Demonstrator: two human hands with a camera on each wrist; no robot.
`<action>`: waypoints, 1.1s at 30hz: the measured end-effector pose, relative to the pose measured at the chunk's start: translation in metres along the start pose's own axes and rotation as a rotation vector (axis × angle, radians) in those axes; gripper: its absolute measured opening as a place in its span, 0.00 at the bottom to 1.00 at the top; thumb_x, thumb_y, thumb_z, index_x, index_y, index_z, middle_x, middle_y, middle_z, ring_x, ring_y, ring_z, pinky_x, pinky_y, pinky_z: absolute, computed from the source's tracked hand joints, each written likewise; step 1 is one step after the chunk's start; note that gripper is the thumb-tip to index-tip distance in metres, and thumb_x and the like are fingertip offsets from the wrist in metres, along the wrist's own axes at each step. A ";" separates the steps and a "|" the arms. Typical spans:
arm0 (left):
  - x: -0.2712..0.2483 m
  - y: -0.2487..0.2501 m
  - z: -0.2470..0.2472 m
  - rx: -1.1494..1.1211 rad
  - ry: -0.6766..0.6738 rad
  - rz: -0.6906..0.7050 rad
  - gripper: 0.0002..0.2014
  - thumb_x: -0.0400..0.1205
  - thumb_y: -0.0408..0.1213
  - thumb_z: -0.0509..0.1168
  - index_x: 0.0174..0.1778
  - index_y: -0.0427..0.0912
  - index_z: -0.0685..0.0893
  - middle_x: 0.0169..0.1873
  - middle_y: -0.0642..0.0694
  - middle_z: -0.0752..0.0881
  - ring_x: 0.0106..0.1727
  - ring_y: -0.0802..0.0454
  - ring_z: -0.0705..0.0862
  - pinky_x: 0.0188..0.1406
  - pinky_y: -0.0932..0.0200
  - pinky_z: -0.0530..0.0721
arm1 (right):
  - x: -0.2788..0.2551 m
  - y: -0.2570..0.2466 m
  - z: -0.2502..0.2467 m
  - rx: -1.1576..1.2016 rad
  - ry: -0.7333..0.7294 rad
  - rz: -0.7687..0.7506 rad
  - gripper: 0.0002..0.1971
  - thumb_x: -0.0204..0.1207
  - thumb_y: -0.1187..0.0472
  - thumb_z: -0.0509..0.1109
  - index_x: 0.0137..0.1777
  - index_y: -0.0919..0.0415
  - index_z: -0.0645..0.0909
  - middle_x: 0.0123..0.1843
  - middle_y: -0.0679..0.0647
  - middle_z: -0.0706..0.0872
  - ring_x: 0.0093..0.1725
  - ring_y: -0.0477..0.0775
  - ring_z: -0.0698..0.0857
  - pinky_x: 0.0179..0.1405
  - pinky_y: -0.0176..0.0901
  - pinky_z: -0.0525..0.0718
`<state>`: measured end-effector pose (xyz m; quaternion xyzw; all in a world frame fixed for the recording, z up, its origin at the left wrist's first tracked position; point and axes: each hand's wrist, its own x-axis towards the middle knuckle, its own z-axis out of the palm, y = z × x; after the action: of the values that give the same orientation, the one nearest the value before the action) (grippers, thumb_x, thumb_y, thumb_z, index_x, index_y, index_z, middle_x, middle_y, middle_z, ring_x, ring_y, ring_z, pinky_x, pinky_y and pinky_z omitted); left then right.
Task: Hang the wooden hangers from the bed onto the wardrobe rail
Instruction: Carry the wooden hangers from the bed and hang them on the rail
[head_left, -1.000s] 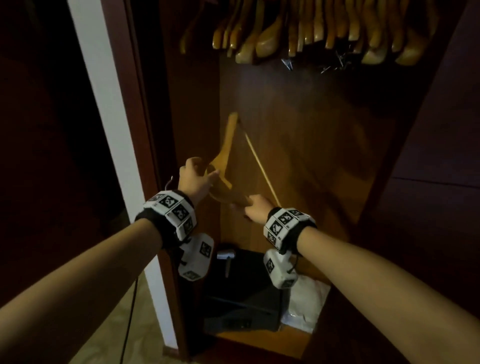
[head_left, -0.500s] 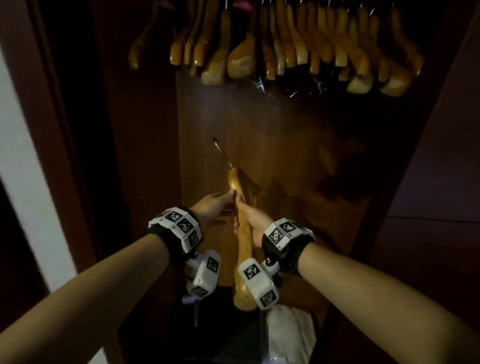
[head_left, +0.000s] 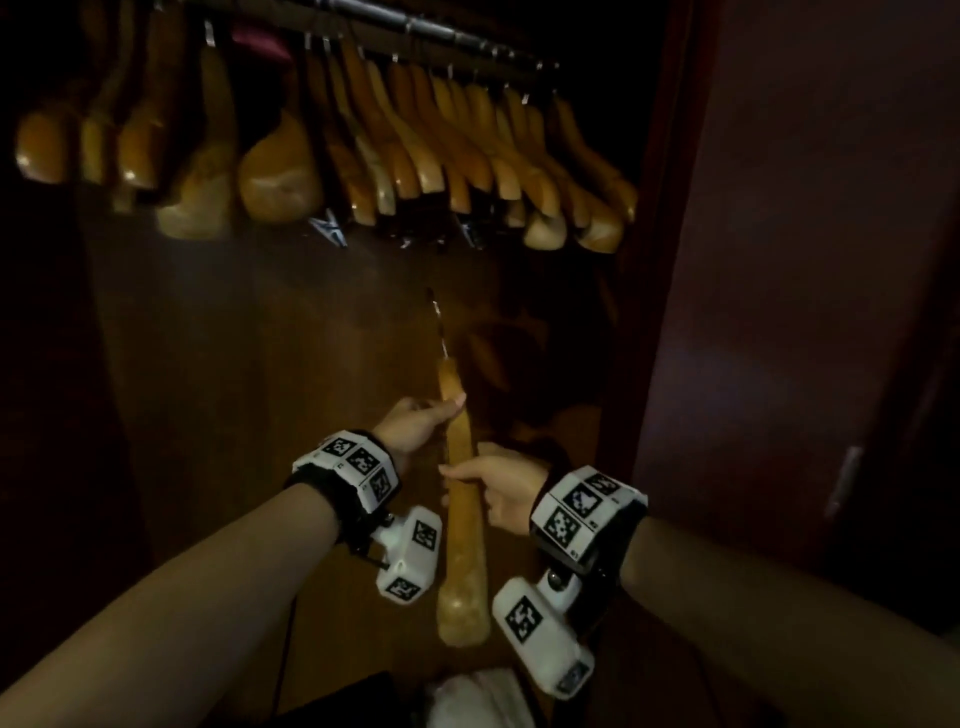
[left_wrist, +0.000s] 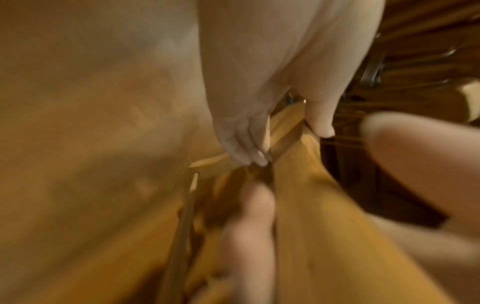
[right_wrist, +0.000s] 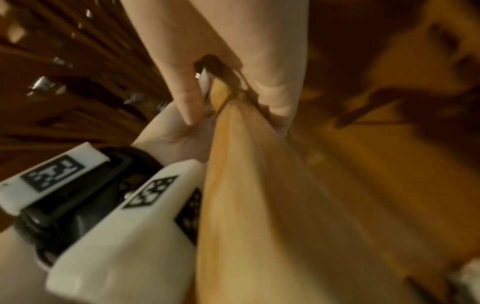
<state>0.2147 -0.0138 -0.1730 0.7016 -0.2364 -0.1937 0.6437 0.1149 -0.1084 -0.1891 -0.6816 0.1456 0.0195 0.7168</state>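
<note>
Your left hand (head_left: 415, 428) grips the hanger (head_left: 460, 499) near its top, thumb laid along one face and fingers wrapped round the other; your right hand (head_left: 501, 491) holds the same hanger a little lower, thumb on the near face and fingers curled behind it. The hanger stands edge-on to you, nearly upright between the two hands, its metal hook (head_left: 436, 322) pointing up and slightly left; its broad lower end (head_left: 462, 618) hangs between your two wrist cameras. In the left wrist view the fingers (left_wrist: 249, 152) close on the wood near the neck, thumb (left_wrist: 320, 123) opposite them; the right wrist view shows that hand clasped on the hanger's upper part, though blur hides the finer detail. The hanger sits inside the wardrobe, well below the rail (head_left: 415, 28) and apart from it; a row of hangers (head_left: 415, 156) already hangs from that rail, packed closely. The wardrobe's back panel (head_left: 260, 338) is behind the hanger; a dark door (head_left: 805, 312) stands to the right; something pale (head_left: 478, 696) lies at the bottom edge, too dim to identify.
</note>
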 end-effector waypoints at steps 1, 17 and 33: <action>0.006 0.004 0.005 -0.030 -0.031 0.008 0.13 0.81 0.43 0.66 0.46 0.34 0.84 0.40 0.45 0.87 0.43 0.52 0.86 0.39 0.63 0.83 | -0.002 -0.001 -0.004 -0.011 0.050 -0.025 0.23 0.76 0.72 0.67 0.71 0.62 0.69 0.49 0.59 0.81 0.41 0.53 0.82 0.34 0.41 0.82; 0.039 0.118 0.082 -0.127 -0.348 0.286 0.32 0.83 0.46 0.63 0.79 0.37 0.62 0.73 0.43 0.71 0.72 0.51 0.71 0.63 0.58 0.71 | -0.055 -0.070 -0.028 -0.058 0.579 -0.185 0.13 0.82 0.65 0.62 0.34 0.62 0.74 0.21 0.50 0.82 0.19 0.43 0.80 0.21 0.31 0.78; 0.100 0.153 0.115 -0.676 -0.571 0.273 0.13 0.83 0.27 0.60 0.63 0.39 0.79 0.60 0.46 0.83 0.60 0.51 0.80 0.67 0.54 0.75 | -0.033 -0.093 -0.080 -0.242 0.624 -0.226 0.05 0.78 0.69 0.63 0.50 0.67 0.79 0.41 0.58 0.81 0.36 0.50 0.79 0.35 0.36 0.78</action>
<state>0.2173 -0.1747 -0.0282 0.3336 -0.4180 -0.3587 0.7651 0.0894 -0.1882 -0.0931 -0.7467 0.2776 -0.2520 0.5494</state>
